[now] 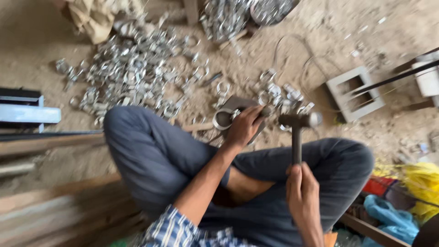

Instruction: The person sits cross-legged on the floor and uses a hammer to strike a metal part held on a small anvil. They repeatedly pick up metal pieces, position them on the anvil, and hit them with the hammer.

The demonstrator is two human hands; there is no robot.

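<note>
L hand [244, 126]: fingers gripping a metal ring clamp [224, 118], pressing it on a flat plate [240, 104] just ahead of the knees.
R hand [302, 194]: fist round hammer [297, 132] handle, head up, level w/ clamp, just right of L hand.
Clamp: btwn L fingers & hammer head.
Floor [402, 27]: sandy; pile of loose clamps [132, 68] beyond, to the left.

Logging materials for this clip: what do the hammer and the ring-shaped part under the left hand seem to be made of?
Hammer: dark, dull head and handle, probably steel; blur leaves it open. Ring-shaped part held by the left hand: bright silvery grey, likely plated or galvanised metal. The right hand grips the handle.
</note>
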